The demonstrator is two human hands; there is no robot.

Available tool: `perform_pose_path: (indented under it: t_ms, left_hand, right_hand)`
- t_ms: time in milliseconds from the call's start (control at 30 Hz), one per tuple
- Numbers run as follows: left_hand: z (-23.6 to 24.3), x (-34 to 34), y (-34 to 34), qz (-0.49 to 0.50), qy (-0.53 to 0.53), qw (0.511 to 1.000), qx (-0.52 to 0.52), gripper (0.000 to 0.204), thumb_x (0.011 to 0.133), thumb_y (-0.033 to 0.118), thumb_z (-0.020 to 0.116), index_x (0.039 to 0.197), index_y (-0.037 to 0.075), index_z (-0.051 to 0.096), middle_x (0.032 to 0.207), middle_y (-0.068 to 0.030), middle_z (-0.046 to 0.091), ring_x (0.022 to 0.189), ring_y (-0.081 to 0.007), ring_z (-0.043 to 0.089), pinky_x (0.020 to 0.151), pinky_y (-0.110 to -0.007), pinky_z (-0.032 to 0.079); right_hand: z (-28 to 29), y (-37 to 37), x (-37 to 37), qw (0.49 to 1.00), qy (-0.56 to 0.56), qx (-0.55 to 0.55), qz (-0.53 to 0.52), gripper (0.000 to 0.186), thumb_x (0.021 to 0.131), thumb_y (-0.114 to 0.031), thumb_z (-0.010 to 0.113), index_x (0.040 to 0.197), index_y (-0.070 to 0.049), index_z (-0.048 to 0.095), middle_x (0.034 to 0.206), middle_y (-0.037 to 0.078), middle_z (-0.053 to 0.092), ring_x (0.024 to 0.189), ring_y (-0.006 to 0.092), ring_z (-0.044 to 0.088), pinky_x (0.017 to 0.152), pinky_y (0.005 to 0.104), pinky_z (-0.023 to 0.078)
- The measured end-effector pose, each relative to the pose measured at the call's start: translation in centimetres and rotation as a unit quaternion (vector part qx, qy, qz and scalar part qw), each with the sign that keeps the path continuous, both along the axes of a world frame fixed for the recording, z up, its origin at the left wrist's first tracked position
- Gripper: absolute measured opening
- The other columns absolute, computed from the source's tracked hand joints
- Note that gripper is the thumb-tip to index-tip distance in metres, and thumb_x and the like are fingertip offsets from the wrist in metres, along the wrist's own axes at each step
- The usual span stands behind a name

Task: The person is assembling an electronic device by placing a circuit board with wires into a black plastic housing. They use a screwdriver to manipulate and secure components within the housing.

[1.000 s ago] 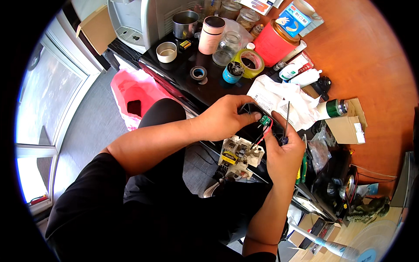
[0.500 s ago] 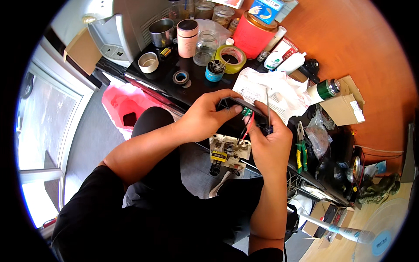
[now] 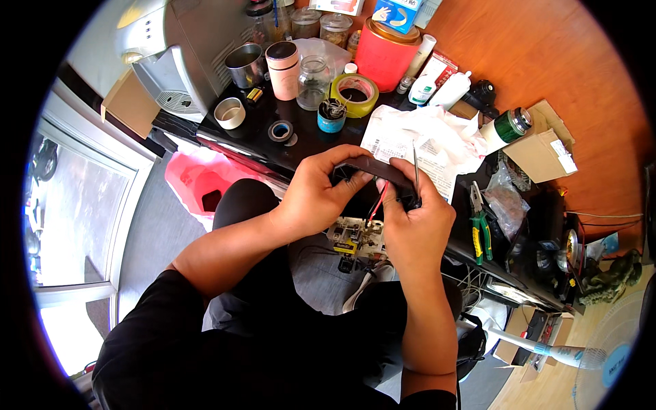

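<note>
A black plastic casing (image 3: 374, 168) is held between both hands above the table's front edge. My left hand (image 3: 311, 195) closes on its left end, with the thumb pressed against the underside. At the other end my right hand (image 3: 420, 222) grips the casing and also keeps a screwdriver (image 3: 416, 167), its thin shaft pointing up past the fingers. Red and black wires (image 3: 380, 201) run down from the casing to an opened electrical assembly (image 3: 355, 239) with a yellow-wrapped part, low between my knees. The inside of the casing is turned out of sight, and what supports the assembly is hidden.
On the black table (image 3: 273, 154) are a tape roll (image 3: 355, 94), a blue tin (image 3: 331, 123), a glass jar (image 3: 313, 85), a pink tumbler (image 3: 283, 72) and crumpled white paper (image 3: 396, 137). Pliers (image 3: 480, 229) lie at the right edge. A pink bag (image 3: 195, 178) stands at left.
The casing has tipped, so its dark outer face shows and the green part inside is now hidden. Both hands still hold it. The whole view has shifted slightly.
</note>
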State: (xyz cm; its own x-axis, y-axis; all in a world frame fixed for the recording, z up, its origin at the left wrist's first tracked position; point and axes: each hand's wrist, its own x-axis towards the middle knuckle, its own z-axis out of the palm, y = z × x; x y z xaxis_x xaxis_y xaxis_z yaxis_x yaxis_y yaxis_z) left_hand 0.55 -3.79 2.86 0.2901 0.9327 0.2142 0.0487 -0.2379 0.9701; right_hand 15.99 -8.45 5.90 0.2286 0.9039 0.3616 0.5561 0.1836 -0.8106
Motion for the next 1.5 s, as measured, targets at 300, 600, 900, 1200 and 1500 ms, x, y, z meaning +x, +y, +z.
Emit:
perform_pose_path:
  t_ms: [300, 600, 900, 1200, 1500]
  left_hand:
    - [-0.6, 0.3, 0.5, 0.01, 0.017, 0.999, -0.041, 0.027, 0.094, 0.007, 0.069, 0.117, -0.005, 0.064, 0.103, -0.0082, 0.071, 0.097, -0.0105, 0.06, 0.089, -0.028, 0.049]
    - [-0.5, -0.6, 1.1, -0.147, -0.019, 0.984, -0.102, 0.042, 0.091, -0.006, 0.058, 0.133, -0.002, 0.052, 0.112, -0.0054, 0.066, 0.103, -0.008, 0.059, 0.091, -0.026, 0.049]
    - [-0.8, -0.6, 1.4, -0.159, -0.049, 0.979, -0.116, 0.044, 0.092, -0.005, 0.06, 0.135, -0.002, 0.053, 0.114, -0.0034, 0.066, 0.104, -0.0072, 0.059, 0.092, -0.026, 0.049]
    - [-1.0, -1.0, 1.7, -0.171, -0.067, 0.971, -0.151, 0.041, 0.092, -0.002, 0.062, 0.132, -0.002, 0.057, 0.109, -0.0027, 0.067, 0.1, -0.0063, 0.059, 0.088, -0.025, 0.049]
    - [-1.3, -0.8, 1.6, -0.151, -0.188, 0.93, -0.276, 0.034, 0.09, 0.001, 0.066, 0.124, -0.003, 0.062, 0.105, -0.0043, 0.07, 0.095, -0.0093, 0.064, 0.085, -0.026, 0.052]
  right_hand:
    - [-0.5, 0.8, 0.3, 0.997, 0.021, -0.077, -0.011, 0.028, 0.083, -0.01, 0.075, 0.109, 0.0, 0.071, 0.095, 0.017, 0.074, 0.089, 0.0281, 0.073, 0.083, 0.0331, 0.053]
    - [-0.6, 1.1, 1.9, 0.991, 0.082, -0.11, 0.007, 0.027, 0.085, -0.01, 0.076, 0.109, 0.002, 0.071, 0.093, 0.012, 0.075, 0.083, 0.0133, 0.066, 0.08, 0.0284, 0.051]
    - [-1.2, 1.1, 2.5, 0.984, 0.124, -0.123, 0.021, 0.028, 0.086, -0.012, 0.077, 0.109, 0.003, 0.071, 0.088, 0.008, 0.073, 0.08, 0.0106, 0.063, 0.076, 0.0264, 0.05]
    - [-0.2, 1.0, 2.3, 0.978, 0.134, -0.153, 0.036, 0.028, 0.085, -0.011, 0.077, 0.108, 0.005, 0.071, 0.087, 0.007, 0.073, 0.077, 0.0086, 0.062, 0.073, 0.0249, 0.05]
    - [-0.4, 1.1, 1.8, 0.986, 0.096, -0.135, 0.019, 0.03, 0.085, -0.012, 0.077, 0.109, 0.005, 0.071, 0.086, 0.007, 0.073, 0.075, 0.0089, 0.062, 0.072, 0.0251, 0.05]
